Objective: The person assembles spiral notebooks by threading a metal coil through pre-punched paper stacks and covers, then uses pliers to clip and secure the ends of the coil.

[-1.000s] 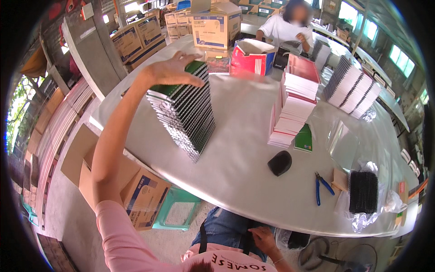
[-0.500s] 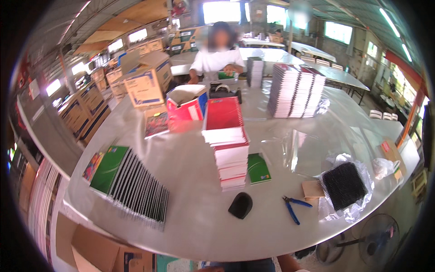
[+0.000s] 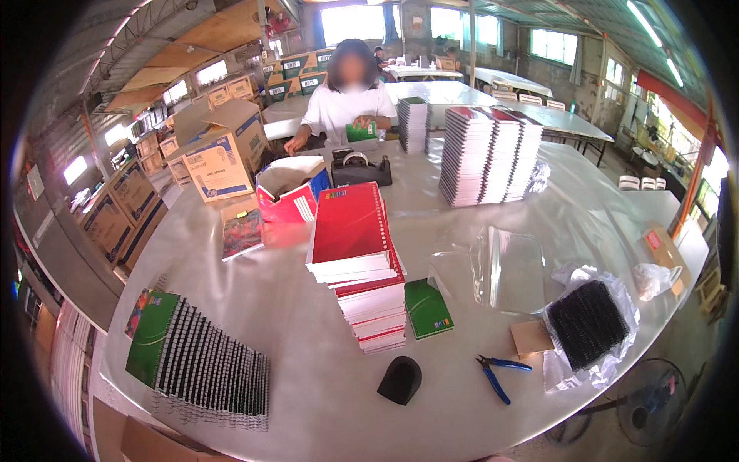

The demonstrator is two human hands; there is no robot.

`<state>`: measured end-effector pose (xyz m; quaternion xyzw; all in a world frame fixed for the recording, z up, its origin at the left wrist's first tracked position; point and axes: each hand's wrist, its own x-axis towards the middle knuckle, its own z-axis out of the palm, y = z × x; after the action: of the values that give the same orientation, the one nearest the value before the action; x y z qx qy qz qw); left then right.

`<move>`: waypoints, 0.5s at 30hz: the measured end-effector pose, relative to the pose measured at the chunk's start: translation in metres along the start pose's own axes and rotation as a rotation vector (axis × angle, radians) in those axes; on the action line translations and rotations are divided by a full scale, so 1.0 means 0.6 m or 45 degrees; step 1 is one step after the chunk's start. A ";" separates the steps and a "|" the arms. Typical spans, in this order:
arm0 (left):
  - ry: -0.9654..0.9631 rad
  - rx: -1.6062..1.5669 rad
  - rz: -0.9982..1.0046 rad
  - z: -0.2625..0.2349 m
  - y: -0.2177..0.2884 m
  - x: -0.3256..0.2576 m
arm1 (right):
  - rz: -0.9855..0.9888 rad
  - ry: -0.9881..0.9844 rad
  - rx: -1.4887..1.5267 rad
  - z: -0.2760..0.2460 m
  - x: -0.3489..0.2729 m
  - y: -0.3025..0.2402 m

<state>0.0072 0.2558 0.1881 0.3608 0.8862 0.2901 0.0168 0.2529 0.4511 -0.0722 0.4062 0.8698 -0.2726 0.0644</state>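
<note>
Hands out of view, notebooks (image 3: pixel 208 360) stacked

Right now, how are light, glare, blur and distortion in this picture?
Head view: the back window is blown out; head view: glare streaks the tabletop and clear plastic; head view: the co-worker shows blurred at the head; head view: the tabletop's near edge bows, and the green-covered notebook stack near the rim looks stretched.

Left spiral-notebook stack (image 3: pixel 202 360): green cover, black-and-white striped binding edge. Centre notebook stack (image 3: pixel 360 266): red cover, white page edges. Binding coils (image 3: pixel 586 323): black. Cutting pliers (image 3: pixel 509 363): blue handles. Cardboard carton (image 3: pixel 217 165): tan, blue band.
</note>
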 end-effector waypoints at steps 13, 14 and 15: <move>-0.086 -0.037 -0.114 0.053 -0.048 -0.044 | 0.044 -0.038 -0.008 -0.011 -0.008 -0.004; -0.098 -0.032 -0.125 0.057 -0.053 -0.050 | 0.048 -0.043 -0.003 -0.012 -0.014 -0.005; -0.108 -0.027 -0.143 0.058 -0.059 -0.057 | 0.039 -0.048 -0.003 -0.011 -0.015 -0.004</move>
<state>0.0184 0.2308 0.1342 0.3224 0.9004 0.2824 0.0742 0.2579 0.4471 -0.0624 0.4143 0.8623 -0.2783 0.0854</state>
